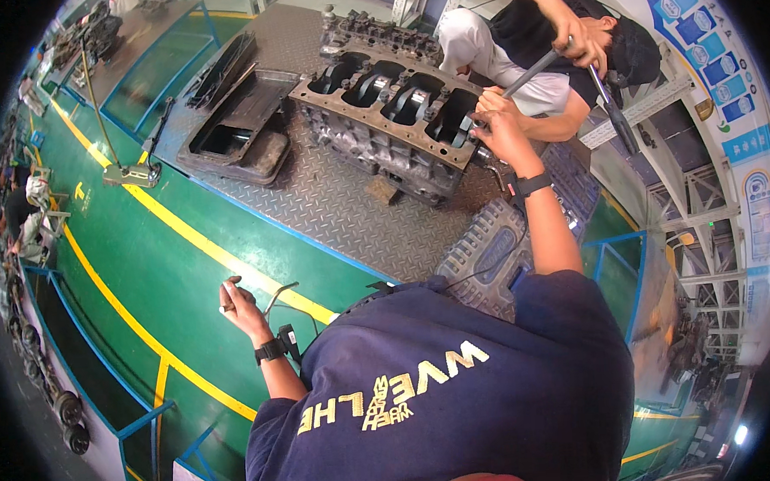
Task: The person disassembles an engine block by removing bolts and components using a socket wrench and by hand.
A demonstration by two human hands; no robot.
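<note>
My right hand [508, 142] reaches to the near right corner of a grey metal engine block [380, 137]. Its fingers are curled at the block's edge, beside a co-worker's hand [499, 105]; what they grip is hidden. That co-worker's hand is by the lower end of a long grey bar [532, 72], whose upper end is at the co-worker's other hand [579, 50]. A black-handled wrench [613, 114] hangs from that upper hand. My left hand [242, 309] is held low over the green floor, apart from the block, fingers bent together; whatever is in them cannot be made out.
The block rests on a checkered metal table [332, 217]. A dark oil pan [239, 144] lies at its left, a cylinder head [376, 36] behind. Toward my right is a grey moulded tool case [488, 244]. A co-worker [514, 37] leans in from the far right. Blue rails [99, 373] stand at left.
</note>
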